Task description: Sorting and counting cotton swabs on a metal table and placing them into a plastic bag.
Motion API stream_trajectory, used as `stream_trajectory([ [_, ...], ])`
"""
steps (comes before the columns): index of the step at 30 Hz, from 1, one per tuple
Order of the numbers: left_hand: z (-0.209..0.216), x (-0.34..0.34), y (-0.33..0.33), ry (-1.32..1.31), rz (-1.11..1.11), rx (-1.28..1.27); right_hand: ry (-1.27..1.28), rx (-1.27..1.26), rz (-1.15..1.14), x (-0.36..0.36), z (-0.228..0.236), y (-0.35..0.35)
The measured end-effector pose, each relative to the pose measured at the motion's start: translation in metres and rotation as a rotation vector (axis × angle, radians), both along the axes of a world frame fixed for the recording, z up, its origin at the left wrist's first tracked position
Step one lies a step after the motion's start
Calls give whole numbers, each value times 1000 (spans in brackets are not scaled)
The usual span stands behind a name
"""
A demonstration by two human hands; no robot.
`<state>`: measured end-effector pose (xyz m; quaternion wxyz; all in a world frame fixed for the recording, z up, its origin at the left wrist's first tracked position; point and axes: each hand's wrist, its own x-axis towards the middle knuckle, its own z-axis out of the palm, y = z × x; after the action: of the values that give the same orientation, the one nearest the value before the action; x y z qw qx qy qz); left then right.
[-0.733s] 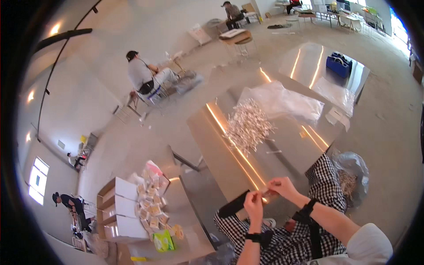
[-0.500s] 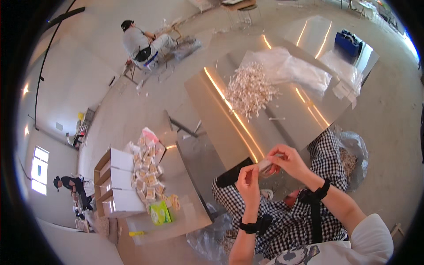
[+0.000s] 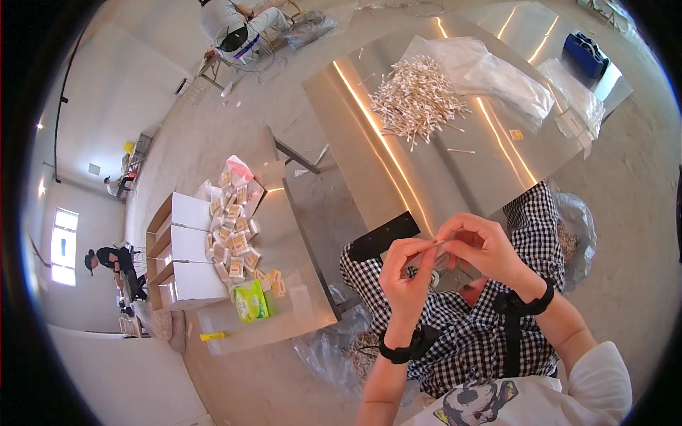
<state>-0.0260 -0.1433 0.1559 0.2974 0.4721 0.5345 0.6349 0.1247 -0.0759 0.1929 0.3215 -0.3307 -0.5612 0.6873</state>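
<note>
Pinches a small clear plastic piece (image 3: 442, 258) between bent fingers of left hand (image 3: 406, 275) and right hand (image 3: 486, 248), at four o'clock from view centre, with a cotton-swab pile (image 3: 418, 98) at twelve o'clock from it. Seems light, thin, slick; probably creases easily, so calls for opposite-edge hold. Cannot tell whether bag or box.

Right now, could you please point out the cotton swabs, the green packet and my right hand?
Cotton swabs (image 3: 416, 99): head view, middle of the pile.
Green packet (image 3: 251, 303): head view, middle of its upper face.
Right hand (image 3: 488, 253): head view, back of the hand.
</note>
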Motion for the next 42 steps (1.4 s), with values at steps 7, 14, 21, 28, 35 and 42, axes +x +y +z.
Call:
stream_trajectory([
  [7,3,4,-2,70,-52,-44,-23,166,8,7,-11,2],
  [14,14,10,0,6,-49,-91,174,-81,-121,9,-12,2],
  [21,10,9,-3,-63,-40,-136,-79,167,-62,12,-11,2],
  [28,11,6,-3,111,-44,-65,-131,408,-120,7,-8,1],
  [35,21,4,3,340,-3,44,-152,490,-125,8,-6,-1],
  [42,17,2,3,422,-53,100,-205,651,-100,9,0,-6],
])
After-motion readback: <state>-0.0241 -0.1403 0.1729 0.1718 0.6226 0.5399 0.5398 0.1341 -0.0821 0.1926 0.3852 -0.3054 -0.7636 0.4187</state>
